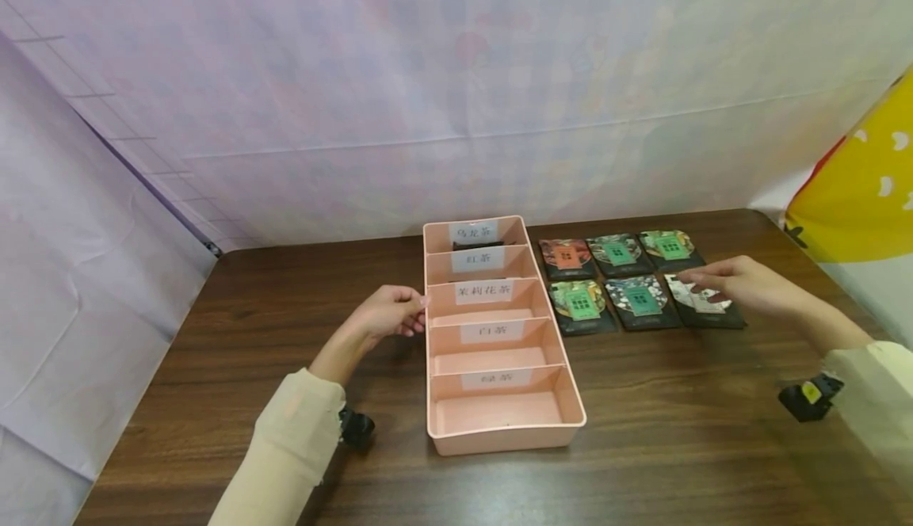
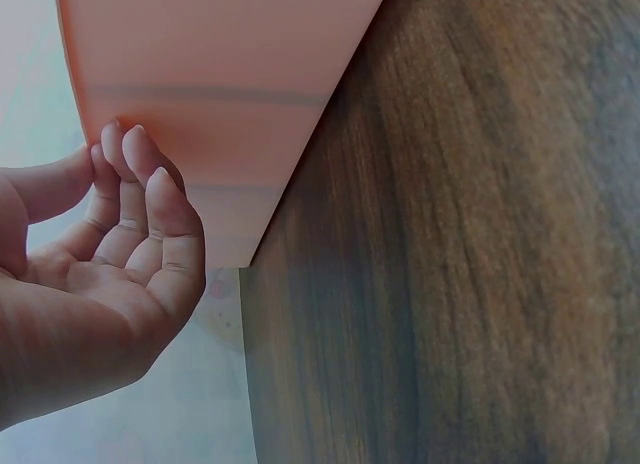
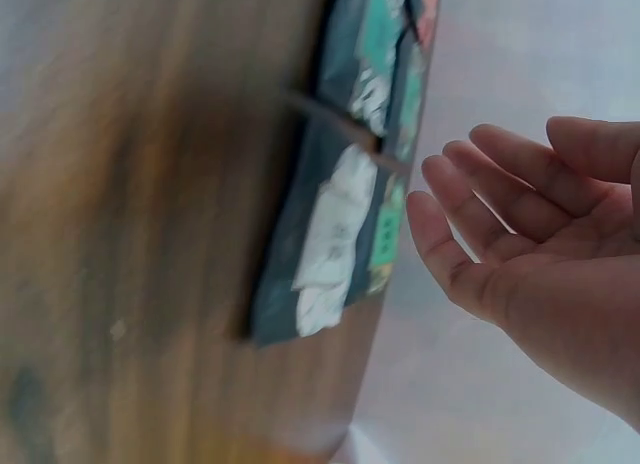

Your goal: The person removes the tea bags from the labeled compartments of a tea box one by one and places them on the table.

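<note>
A long pink divided box (image 1: 509, 437) stands on the table, its compartments bearing Chinese tea labels. My left hand (image 1: 391, 310) is at the box's left side, thumb and index finger pinching the rim near the middle; in the left wrist view its other fingers (image 2: 165, 199) curl against the outer wall. Dark packets show in the two rear compartments. Right of the box, several flat dark tea bags lie in two rows. Over the front-right one, a tea bag with a white label (image 1: 706, 308), my right hand (image 1: 749, 280) hovers with loosely bent fingers, holding nothing.
The front row also has a tea bag with a teal label (image 1: 643, 303) and one with a green label (image 1: 581, 308). Behind lie an orange-labelled tea bag (image 1: 567, 258) and two green ones. A pale cloth (image 1: 357, 98) hangs behind the wooden table (image 1: 214, 352).
</note>
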{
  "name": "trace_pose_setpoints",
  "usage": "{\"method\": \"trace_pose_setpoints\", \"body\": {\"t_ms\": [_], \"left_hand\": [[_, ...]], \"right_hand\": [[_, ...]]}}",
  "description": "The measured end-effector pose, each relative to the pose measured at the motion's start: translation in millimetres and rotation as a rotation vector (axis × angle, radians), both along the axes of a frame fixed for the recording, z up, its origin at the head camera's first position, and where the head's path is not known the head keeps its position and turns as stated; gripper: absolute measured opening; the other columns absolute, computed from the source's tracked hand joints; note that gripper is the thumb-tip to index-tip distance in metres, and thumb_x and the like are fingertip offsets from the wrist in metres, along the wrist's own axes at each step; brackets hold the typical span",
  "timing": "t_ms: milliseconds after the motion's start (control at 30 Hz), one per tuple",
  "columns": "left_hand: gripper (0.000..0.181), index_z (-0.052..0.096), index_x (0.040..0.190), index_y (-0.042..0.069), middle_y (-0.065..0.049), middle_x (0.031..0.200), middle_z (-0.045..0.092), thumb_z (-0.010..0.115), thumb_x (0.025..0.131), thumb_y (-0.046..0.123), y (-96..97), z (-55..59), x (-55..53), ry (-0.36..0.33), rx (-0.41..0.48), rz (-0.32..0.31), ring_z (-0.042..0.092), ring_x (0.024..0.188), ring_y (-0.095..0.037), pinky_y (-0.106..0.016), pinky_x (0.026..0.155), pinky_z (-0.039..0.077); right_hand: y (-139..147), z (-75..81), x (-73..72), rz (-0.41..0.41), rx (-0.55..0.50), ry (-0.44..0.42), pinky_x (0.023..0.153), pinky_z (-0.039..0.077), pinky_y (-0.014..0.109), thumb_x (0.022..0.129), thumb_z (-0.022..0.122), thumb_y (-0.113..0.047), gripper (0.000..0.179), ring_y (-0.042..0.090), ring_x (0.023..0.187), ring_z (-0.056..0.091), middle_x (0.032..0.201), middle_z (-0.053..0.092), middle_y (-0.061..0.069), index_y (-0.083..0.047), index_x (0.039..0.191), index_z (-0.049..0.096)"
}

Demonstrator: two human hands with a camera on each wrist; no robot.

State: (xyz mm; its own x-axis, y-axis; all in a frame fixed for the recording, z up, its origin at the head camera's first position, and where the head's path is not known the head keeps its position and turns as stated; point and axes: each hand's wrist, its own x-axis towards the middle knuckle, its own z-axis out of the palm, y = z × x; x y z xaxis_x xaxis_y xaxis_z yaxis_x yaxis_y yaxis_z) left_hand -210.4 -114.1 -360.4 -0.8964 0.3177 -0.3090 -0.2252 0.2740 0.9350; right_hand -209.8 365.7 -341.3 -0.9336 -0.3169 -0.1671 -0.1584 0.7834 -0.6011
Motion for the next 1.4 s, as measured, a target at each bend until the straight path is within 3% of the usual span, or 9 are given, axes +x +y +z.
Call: {"method": "trace_pose_setpoints", "body": {"t_ms": [100,333,533,767,1000,1400], "left_hand": [[0.019,0.052,0.089,-0.009,-0.004,0.069,0.053,0.046,0.096,0.007,0.3,-0.1,0.0,-0.003,-0.004,0.002,0.053,0.060,-0.011,-0.021,0.054,0.044],[0.019,0.052,0.091,-0.010,-0.004,0.069,0.053,0.045,0.096,0.007,0.6,-0.5,0.0,-0.006,-0.007,0.001,0.053,0.060,-0.012,-0.021,0.055,0.044],[0.019,0.052,0.090,-0.010,-0.004,0.069,0.053,0.046,0.096,0.008,0.2,-0.1,0.4,-0.002,-0.006,0.003,0.053,0.060,-0.012,-0.021,0.055,0.044],[0.020,0.052,0.092,-0.011,-0.005,0.069,0.053,0.045,0.096,0.007,-0.1,0.4,0.6,-0.005,-0.009,0.001,0.053,0.060,-0.012,-0.021,0.055,0.044],[0.022,0.051,0.097,-0.013,-0.004,0.070,0.053,0.044,0.096,0.008,0.3,3.7,1.0,-0.016,-0.017,0.000,0.053,0.060,-0.012,-0.021,0.055,0.044],[0.021,0.051,0.095,-0.012,-0.004,0.070,0.053,0.044,0.096,0.008,0.5,3.7,1.0,-0.016,-0.013,-0.006,0.053,0.060,-0.011,-0.020,0.055,0.044]], "right_hand": [[-8.9,6.2,-2.9,0.030,-0.011,0.027,0.076,0.050,0.044,0.100,0.037,-0.018,0.039,0.039,0.102,0.054,0.118,0.051,0.030,0.010,0.123,0.049],[-34.7,20.8,-5.9,0.044,-0.045,-0.029,0.082,0.046,0.047,0.100,0.037,-0.022,0.042,0.044,0.110,0.047,0.126,0.046,0.030,0.010,0.126,0.046],[-52.2,29.0,-9.7,0.050,-0.034,-0.054,0.086,0.044,0.049,0.100,0.037,-0.027,0.044,0.041,0.109,0.050,0.128,0.046,0.026,0.005,0.128,0.047],[-70.8,34.7,-13.7,0.087,-0.044,-0.026,0.082,0.046,0.046,0.099,0.039,-0.025,0.042,0.037,0.103,0.055,0.123,0.050,0.027,0.006,0.126,0.048],[-90.3,42.8,-17.0,0.093,-0.065,-0.060,0.080,0.048,0.045,0.099,0.040,-0.030,0.044,0.038,0.105,0.055,0.125,0.049,0.026,0.002,0.128,0.049],[-133.6,51.5,-24.4,0.185,-0.106,-0.021,0.084,0.045,0.047,0.098,0.043,-0.015,0.033,0.035,0.106,0.053,0.122,0.053,0.023,0.002,0.124,0.053]]}}
